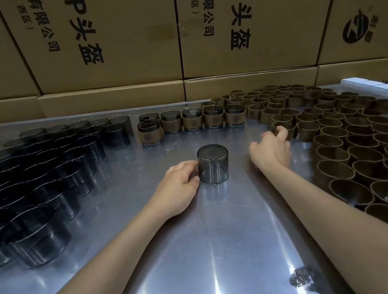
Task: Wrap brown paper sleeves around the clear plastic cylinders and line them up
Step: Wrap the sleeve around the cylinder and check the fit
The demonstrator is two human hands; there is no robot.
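A smoky clear plastic cylinder (pixel 213 163) stands on the metal table (pixel 202 256) in the middle. My left hand (pixel 180 188) grips its left side with thumb and fingers. My right hand (pixel 270 147) reaches right, its fingers touching a brown paper sleeve (pixel 281 126) at the near edge of the sleeve pile; whether it holds the sleeve I cannot tell. A row of several sleeved cylinders (pixel 192 122) stands further back, with one more stacked at its left end.
Many bare dark cylinders (pixel 43 171) crowd the left side of the table. Brown paper sleeves (pixel 360 144) stand on end across the right side. Printed cardboard boxes (pixel 173 38) form a wall behind the table. White cartons (pixel 377 83) lie at far right.
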